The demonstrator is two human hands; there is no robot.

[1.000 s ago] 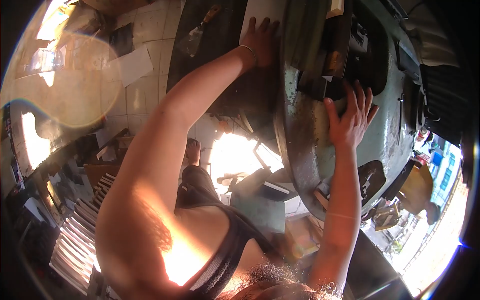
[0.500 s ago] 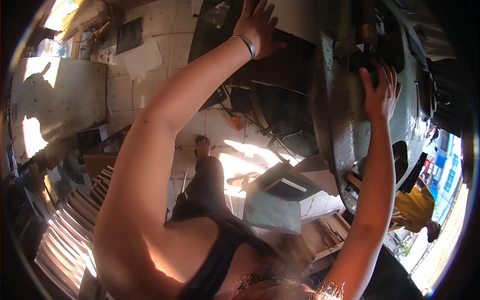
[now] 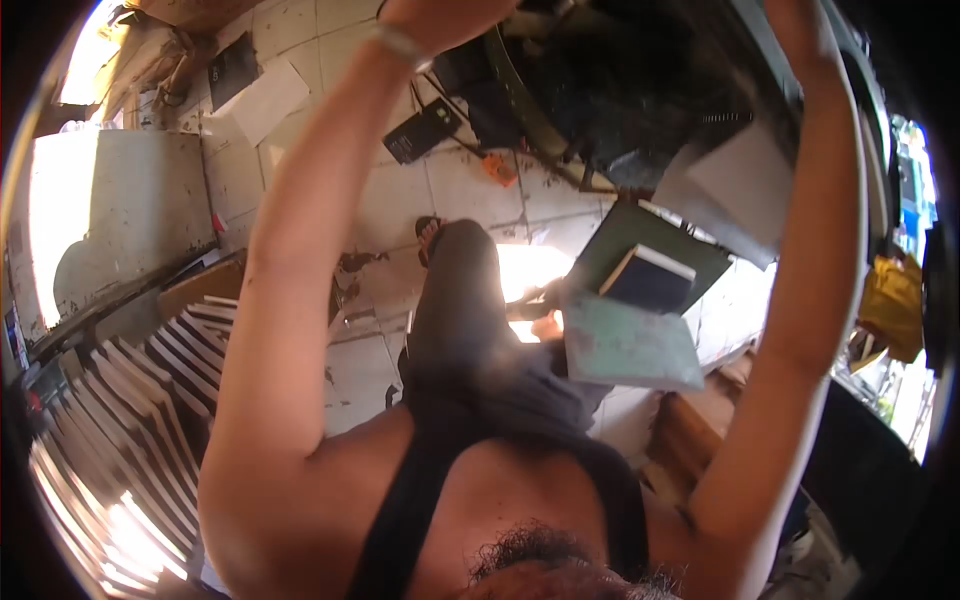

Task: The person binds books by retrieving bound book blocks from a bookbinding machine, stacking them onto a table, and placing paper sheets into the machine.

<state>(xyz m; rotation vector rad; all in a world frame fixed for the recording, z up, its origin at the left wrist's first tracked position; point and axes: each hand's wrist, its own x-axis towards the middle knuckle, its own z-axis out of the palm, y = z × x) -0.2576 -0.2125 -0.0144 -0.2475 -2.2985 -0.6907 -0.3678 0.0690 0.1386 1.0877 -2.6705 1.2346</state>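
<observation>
My left hand (image 3: 445,18) is at the top edge, below it a metal bracelet (image 3: 400,45) round the wrist. Its fingers lie beyond the frame, so what it touches is hidden. At the upper right, my right hand (image 3: 795,28) shows only near the wrist, its fingers cut off too. Between the arms stands a large dark machine (image 3: 620,90) with a worn green edge. Below it are a dark blue book (image 3: 650,278), a dark green board (image 3: 605,250) and a pale green, worn-looking slab (image 3: 635,345).
Stacked white-edged sheets or boards (image 3: 150,400) stand at lower left, beneath a pale worn cabinet (image 3: 130,200). A white paper sheet (image 3: 268,100) and a black box (image 3: 422,130) lie on the tiled floor (image 3: 385,215). A person in a yellow top (image 3: 890,310) is at far right.
Both hands have moved up to the top edge, taking their fingers out of frame. The view has shifted, showing more of the book and floor. The right hand's spread fingers no longer show.
</observation>
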